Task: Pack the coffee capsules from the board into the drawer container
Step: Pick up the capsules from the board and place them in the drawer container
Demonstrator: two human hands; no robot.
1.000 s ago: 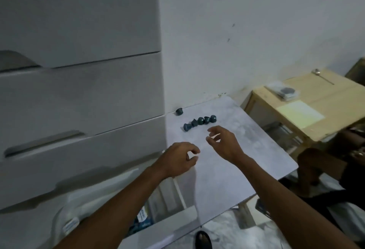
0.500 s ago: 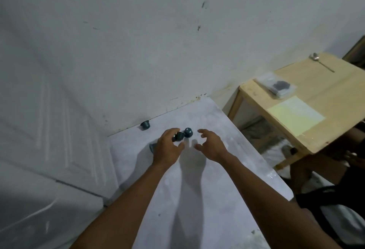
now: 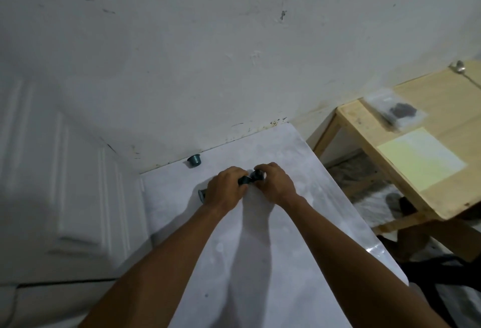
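Note:
Several dark teal coffee capsules lie in a row on the pale marbled board (image 3: 273,249). My left hand (image 3: 226,189) and my right hand (image 3: 275,184) are both curled over that row, side by side, fingers closed around the capsules (image 3: 250,179) that show between them. One capsule (image 3: 202,195) pokes out at the left edge of my left hand. A single capsule (image 3: 194,160) stands apart near the wall, beyond my left hand. The drawer container's white front (image 3: 65,184) fills the left; its open drawer is out of view.
A white wall rises right behind the board. To the right stands a light wooden table (image 3: 426,145) with a plastic packet (image 3: 398,111), a yellow sheet (image 3: 419,158) and a spoon (image 3: 459,67). Dark bags lie on the floor at lower right.
Both hands have moved forward onto the row of capsules and closed over them; they were open and apart before. The view has swung up and right, away from the open drawer.

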